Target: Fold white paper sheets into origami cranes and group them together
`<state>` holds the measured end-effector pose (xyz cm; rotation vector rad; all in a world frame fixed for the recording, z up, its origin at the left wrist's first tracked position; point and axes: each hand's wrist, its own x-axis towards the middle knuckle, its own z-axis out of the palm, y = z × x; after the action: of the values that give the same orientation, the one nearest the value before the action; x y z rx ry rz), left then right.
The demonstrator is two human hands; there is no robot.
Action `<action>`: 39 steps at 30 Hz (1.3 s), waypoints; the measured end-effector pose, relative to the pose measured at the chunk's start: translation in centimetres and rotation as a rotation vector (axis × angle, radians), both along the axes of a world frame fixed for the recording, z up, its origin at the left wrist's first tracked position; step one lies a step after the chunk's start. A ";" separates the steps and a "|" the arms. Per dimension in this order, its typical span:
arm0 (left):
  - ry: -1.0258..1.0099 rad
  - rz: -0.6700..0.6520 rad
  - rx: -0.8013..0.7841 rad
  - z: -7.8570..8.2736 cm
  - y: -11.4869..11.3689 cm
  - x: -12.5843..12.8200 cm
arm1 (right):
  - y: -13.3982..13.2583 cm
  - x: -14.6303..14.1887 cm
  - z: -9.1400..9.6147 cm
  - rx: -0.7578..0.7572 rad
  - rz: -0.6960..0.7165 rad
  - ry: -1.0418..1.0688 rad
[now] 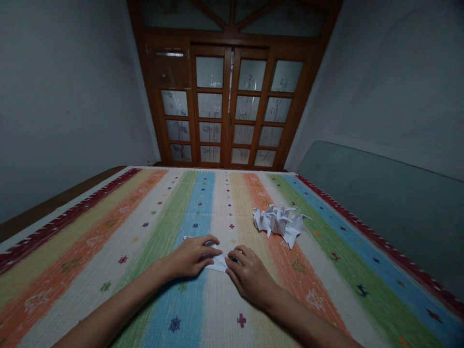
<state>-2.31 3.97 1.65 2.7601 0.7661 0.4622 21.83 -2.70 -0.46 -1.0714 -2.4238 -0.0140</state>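
A small piece of folded white paper (218, 264) lies on the striped tablecloth, between my two hands. My left hand (195, 255) rests over its left part, thumb and fingers pressing it against the cloth, and hides much of that side. At the paper's right tip, my right hand (248, 273) has its thumb and curled fingers closed on the edge. Creases run across the visible middle of the sheet. To the right and farther off stands a cluster of several folded white paper cranes (279, 223), apart from both hands.
A tablecloth (177, 299) with coloured stripes and small motifs covers the table. Behind the far edge are wooden doors (230, 106) with glass panes. A grey-green board or panel (380, 203) stands along the right wall. White walls rise on both sides.
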 end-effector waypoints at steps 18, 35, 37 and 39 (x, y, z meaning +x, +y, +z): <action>-0.011 -0.083 0.061 -1.6 -0.1 -0.3 | 0.6 0.1 -1.0 0.033 0.100 -0.027; 0.184 -0.012 -0.049 -1.2 -1.0 -0.4 | 0.5 0.7 -0.8 -0.040 0.152 -0.047; 0.192 -0.002 -0.053 -1.2 -1.0 -0.4 | 0.3 0.7 -0.6 -0.052 0.151 -0.035; 0.194 0.007 -0.048 -1.3 -0.9 -0.4 | 0.1 0.7 -0.4 -0.072 0.154 -0.034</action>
<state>-2.67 3.07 0.35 2.7861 0.8187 0.1759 22.56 -2.58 -0.85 -0.9188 -2.5484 0.1083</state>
